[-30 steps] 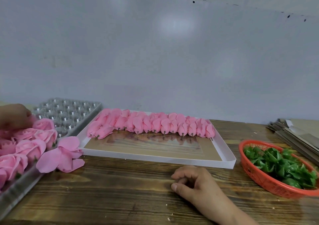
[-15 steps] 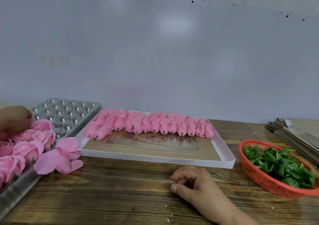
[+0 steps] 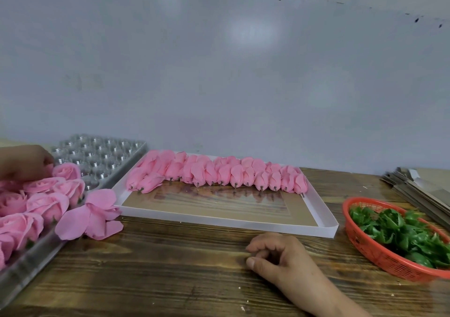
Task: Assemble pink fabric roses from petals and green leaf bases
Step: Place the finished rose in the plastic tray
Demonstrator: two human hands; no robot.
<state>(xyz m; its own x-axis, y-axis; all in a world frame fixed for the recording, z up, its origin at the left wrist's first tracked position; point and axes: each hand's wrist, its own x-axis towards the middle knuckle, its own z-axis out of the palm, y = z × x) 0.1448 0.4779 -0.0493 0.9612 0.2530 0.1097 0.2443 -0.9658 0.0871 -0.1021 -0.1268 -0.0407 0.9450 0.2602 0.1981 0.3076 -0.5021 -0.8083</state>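
Finished pink roses (image 3: 46, 203) fill the near part of a silver moulded tray (image 3: 97, 156) at the left. My left hand (image 3: 23, 163) rests on the far roses, half cut off by the frame edge; its fingertips are hidden among the petals. A loose pile of pink petals (image 3: 90, 215) lies on the table beside that tray. A row of rolled pink buds (image 3: 219, 174) lines the back of a shallow white tray (image 3: 229, 223). Green leaf bases (image 3: 399, 231) fill a red basket (image 3: 372, 251) at the right. My right hand (image 3: 277, 258) lies on the wood, loosely curled and holding nothing.
A wooden table (image 3: 158, 273) carries everything, and a grey wall rises close behind it. Flat grey cardboard pieces (image 3: 418, 187) are stacked at the far right, behind the basket. The far cups of the silver tray hold nothing.
Almost nothing has moved. My left hand stays on the far roses and my right hand stays resting on the table.
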